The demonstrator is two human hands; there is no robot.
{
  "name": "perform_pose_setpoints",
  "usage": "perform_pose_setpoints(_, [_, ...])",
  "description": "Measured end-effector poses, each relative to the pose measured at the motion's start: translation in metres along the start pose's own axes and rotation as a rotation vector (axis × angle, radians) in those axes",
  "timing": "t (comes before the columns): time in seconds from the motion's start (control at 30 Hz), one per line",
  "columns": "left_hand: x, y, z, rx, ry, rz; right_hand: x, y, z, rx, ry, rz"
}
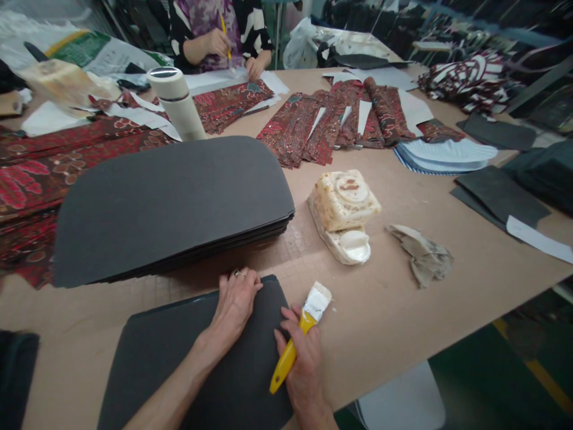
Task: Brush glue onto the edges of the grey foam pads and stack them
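Note:
A dark grey panel (pixel 179 358) with rounded corners lies in front of me, a thin shiny strip along its far edge. My left hand (pixel 235 301) is closed at that edge near the right corner, its fingers bent together over it. A flat paintbrush (pixel 286 365) with a yellow handle and white-coated bristles is held in my right hand (pixel 304 352). Its fingers also touch the panel's right edge. Beyond them stands a crusted cream-coloured tub (pixel 344 203) with white paste at its front lip. A tall stack of similar dark grey panels (pixel 179 203) is behind my left hand.
A crumpled beige cloth (pixel 425 257) lies right of the tub. Red patterned fabric pieces (pixel 308 128) and a white flask (pixel 176 104) are further back. A person (pixel 219 42) across the table (pixel 380 334) holds another yellow brush. A pale stool (pixel 403 397) stands beside the table's near edge.

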State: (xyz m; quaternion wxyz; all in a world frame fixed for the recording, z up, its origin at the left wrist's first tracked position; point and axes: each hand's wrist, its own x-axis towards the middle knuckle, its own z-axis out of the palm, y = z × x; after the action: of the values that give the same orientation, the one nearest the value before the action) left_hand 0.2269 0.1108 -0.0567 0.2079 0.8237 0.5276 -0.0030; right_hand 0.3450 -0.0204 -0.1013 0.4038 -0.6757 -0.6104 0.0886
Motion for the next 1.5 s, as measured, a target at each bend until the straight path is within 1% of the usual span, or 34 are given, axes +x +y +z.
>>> perform_pose_setpoints(0.2, [0.001, -0.002, 0.001, -0.004, -0.018, 0.034, -0.001, 0.001, 0.003, -0.013, 0.038, -0.020])
perform_pose_setpoints(0.33, [0.002, -0.001, 0.000, -0.021, -0.008, 0.031, -0.005, 0.005, 0.004, -0.039, 0.015, -0.034])
perform_pose_setpoints(0.43, [-0.005, 0.004, -0.005, -0.034, 0.022, 0.008, -0.009, 0.007, 0.000, -0.054, -0.002, -0.069])
perform_pose_setpoints(0.5, [-0.019, 0.006, -0.008, -0.061, 0.083, 0.003, -0.010, 0.007, -0.004, -0.094, 0.015, -0.130])
perform_pose_setpoints(0.6, [-0.051, 0.003, -0.006, -0.175, 0.238, 0.063, -0.006, 0.003, -0.004, -0.145, 0.063, -0.210])
perform_pose_setpoints(0.67, [-0.074, -0.005, -0.001, -0.231, 0.310, 0.089, 0.000, 0.000, 0.004, -0.083, 0.028, -0.224])
perform_pose_setpoints(0.73, [-0.095, -0.015, 0.005, -0.232, 0.317, 0.066, 0.005, 0.001, 0.016, 0.009, -0.040, -0.226])
perform_pose_setpoints(0.83, [-0.117, -0.037, 0.009, -0.205, 0.311, -0.001, 0.009, 0.011, 0.035, 0.034, -0.132, -0.215])
perform_pose_setpoints(0.93, [-0.135, -0.064, 0.006, -0.191, 0.354, -0.097, 0.011, 0.024, 0.042, -0.007, -0.218, -0.227])
perform_pose_setpoints(1.0, [-0.148, -0.084, 0.003, -0.198, 0.439, -0.238, 0.011, 0.028, 0.040, -0.032, -0.241, -0.225])
perform_pose_setpoints(1.1, [-0.168, -0.112, 0.002, -0.247, 0.597, -0.505, 0.010, 0.029, 0.036, -0.064, -0.252, -0.191])
perform_pose_setpoints(1.17, [-0.177, -0.124, 0.001, -0.301, 0.640, -0.589, 0.009, 0.030, 0.034, -0.073, -0.255, -0.197])
perform_pose_setpoints(1.23, [-0.182, -0.128, 0.000, -0.358, 0.632, -0.611, 0.008, 0.030, 0.033, -0.080, -0.244, -0.226])
perform_pose_setpoints(1.3, [-0.182, -0.127, -0.001, -0.412, 0.623, -0.625, 0.008, 0.030, 0.033, -0.102, -0.236, -0.252])
perform_pose_setpoints(1.5, [-0.177, -0.124, -0.001, -0.556, 0.680, -0.693, 0.010, 0.020, 0.030, -0.148, -0.198, -0.291])
